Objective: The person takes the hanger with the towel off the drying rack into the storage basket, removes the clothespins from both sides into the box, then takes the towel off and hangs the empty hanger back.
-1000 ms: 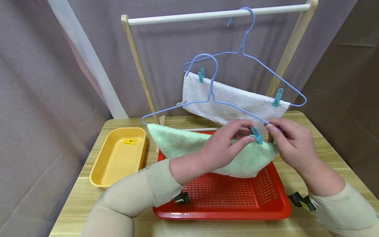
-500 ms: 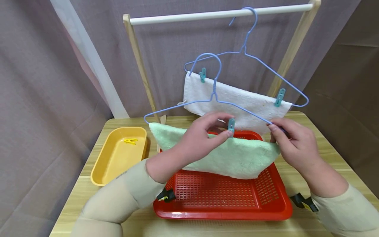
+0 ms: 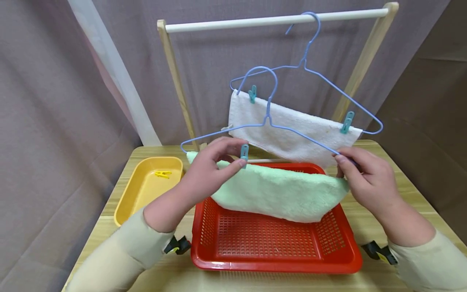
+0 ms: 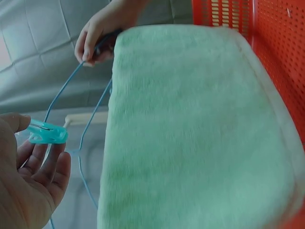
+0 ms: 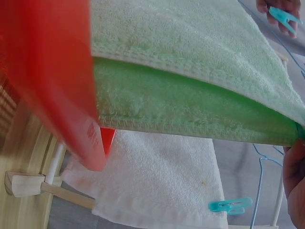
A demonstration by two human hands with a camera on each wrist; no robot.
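My left hand (image 3: pixel 209 164) pinches a teal clothespin (image 3: pixel 244 152) between thumb and fingers, just above the top fold of a light green towel (image 3: pixel 281 190). In the left wrist view the clothespin (image 4: pixel 49 133) is apart from the towel (image 4: pixel 200 124). The towel hangs folded over the lower bar of a blue wire hanger (image 3: pixel 292 129). My right hand (image 3: pixel 368 178) grips this hanger's right end, at the towel's right top corner. Behind, a white towel (image 3: pixel 288 125) hangs on another blue hanger (image 3: pixel 324 79), fastened by two teal clothespins (image 3: pixel 348 122).
Under the green towel stands a red perforated basket (image 3: pixel 277 265). To its left is a yellow tray (image 3: pixel 127 198) holding a yellow clothespin (image 3: pixel 162 174). A rack with a white rail (image 3: pixel 226 24) and wooden posts (image 3: pixel 178 85) stands at the back of the table.
My left hand has moved left along the towel's top fold, carrying the teal clothespin from near the right end. The right hand keeps its grip on the hanger.
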